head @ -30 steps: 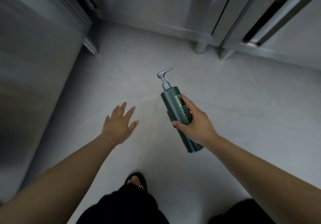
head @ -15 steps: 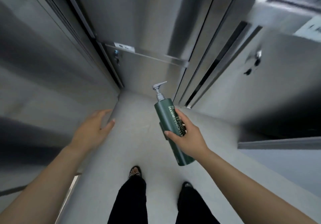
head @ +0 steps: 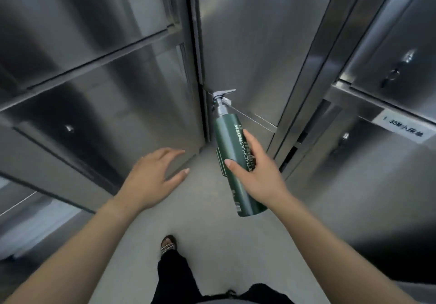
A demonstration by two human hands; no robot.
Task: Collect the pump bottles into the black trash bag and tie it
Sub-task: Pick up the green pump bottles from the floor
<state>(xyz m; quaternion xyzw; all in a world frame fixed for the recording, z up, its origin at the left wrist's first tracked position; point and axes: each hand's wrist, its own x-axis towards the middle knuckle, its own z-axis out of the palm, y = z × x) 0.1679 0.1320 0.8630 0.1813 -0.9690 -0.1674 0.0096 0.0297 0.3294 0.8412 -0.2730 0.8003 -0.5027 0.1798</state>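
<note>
A dark green pump bottle (head: 230,145) with a silver pump head and white lettering is held upright, slightly tilted, in my right hand (head: 256,174), which grips it around the middle. My left hand (head: 151,178) hovers to the left of the bottle, fingers spread and empty, close to a steel cabinet front. No black trash bag is in view.
Stainless steel cabinet doors (head: 94,91) line the left, the far end and the right, leaving a narrow strip of grey floor (head: 212,233). A white label (head: 403,130) is on the right cabinets. My own leg and sandalled foot (head: 168,244) are below.
The view has lifted from the open floor toward the steel cabinets, which are now much closer. The bottle stays in my right hand. My left hand has moved forward toward the left cabinet.
</note>
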